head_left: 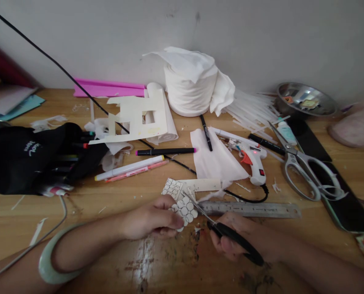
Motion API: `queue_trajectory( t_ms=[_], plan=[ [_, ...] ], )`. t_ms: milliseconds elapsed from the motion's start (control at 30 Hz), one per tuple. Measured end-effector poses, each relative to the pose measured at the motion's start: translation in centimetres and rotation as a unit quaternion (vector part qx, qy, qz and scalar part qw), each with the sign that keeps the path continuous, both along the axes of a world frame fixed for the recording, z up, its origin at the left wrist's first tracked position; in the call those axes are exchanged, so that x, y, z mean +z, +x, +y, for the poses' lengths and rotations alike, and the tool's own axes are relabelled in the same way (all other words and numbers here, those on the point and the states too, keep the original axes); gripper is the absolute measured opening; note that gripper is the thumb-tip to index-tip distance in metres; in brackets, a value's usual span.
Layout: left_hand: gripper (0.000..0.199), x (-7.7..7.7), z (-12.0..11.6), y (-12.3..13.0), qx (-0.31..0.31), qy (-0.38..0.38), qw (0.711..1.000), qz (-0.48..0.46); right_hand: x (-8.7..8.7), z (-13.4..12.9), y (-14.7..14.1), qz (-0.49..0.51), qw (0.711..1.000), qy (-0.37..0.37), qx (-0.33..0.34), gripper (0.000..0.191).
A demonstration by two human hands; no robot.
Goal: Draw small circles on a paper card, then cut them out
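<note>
My left hand pinches a small white paper piece drawn with black-outlined circles, its edge cut round the circles. In my right hand is a pair of black-handled scissors, fingers wrapped round the handles. The scissor blades reach up and left, along the upper right of the paper piece; whether they touch it I cannot tell. Just behind lies another piece of circle-patterned paper, beside a cream paper strip. A steel ruler lies behind my right hand.
A white glue gun with a lit red light and large grey scissors lie at right. Markers, a black pencil case and cut cardstock lie left. A white tissue roll and metal bowl stand behind.
</note>
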State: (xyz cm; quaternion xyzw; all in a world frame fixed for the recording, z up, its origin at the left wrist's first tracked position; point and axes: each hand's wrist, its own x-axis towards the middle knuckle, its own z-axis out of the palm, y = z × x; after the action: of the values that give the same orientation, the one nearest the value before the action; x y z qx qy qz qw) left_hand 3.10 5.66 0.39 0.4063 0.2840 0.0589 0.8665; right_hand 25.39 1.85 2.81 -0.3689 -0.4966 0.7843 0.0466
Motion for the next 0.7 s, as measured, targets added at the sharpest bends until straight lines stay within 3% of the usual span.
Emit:
queue_trajectory(
  t_ms=[700],
  plan=[
    [0.026,-0.01,-0.10,-0.02,0.015,0.003,0.999,-0.036,-0.71,0.10,-0.15,0.048,0.998,-0.021,-0.030,0.049]
  ],
)
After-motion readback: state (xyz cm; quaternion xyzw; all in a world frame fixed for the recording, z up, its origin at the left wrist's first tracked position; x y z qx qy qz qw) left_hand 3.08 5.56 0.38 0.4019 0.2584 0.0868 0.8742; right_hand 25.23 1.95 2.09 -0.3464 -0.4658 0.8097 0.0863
